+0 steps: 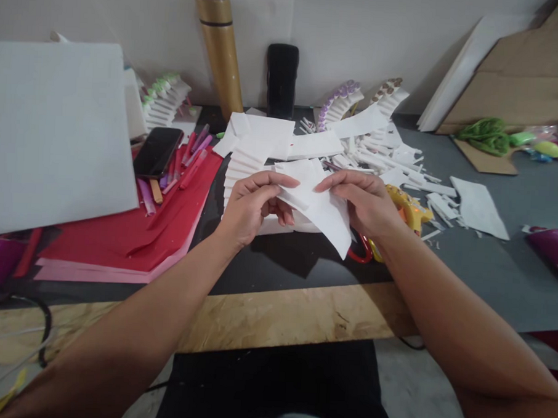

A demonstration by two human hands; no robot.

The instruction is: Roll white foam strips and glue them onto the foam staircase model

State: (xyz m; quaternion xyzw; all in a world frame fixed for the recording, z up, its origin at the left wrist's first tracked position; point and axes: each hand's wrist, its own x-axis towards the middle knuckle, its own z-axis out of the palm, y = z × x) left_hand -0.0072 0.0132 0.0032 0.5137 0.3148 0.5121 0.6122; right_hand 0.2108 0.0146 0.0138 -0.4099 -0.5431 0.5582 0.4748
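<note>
A sheet of white foam board or stiff paper [323, 205] is held up over the near part of the table, its lower corner hanging toward me. My left hand [261, 202] pinches its left side, where a narrow strip or folded edge shows between thumb and fingers. At its upper right, my right hand [363, 197] grips the same sheet between thumb and forefinger. Behind and beneath lie a row of stepped white pieces [243, 170] and flat white sheets [266, 134]. Whether the narrow strip is joined to the sheet, I cannot tell.
Red sheets [167, 235] with a phone [158, 152] and pens lie left, beside a large white board [55, 131]. A gold flask [221, 52] stands behind. White offcuts [378, 155], a yellow tool [411, 208] and red-handled scissors [363, 253] are right.
</note>
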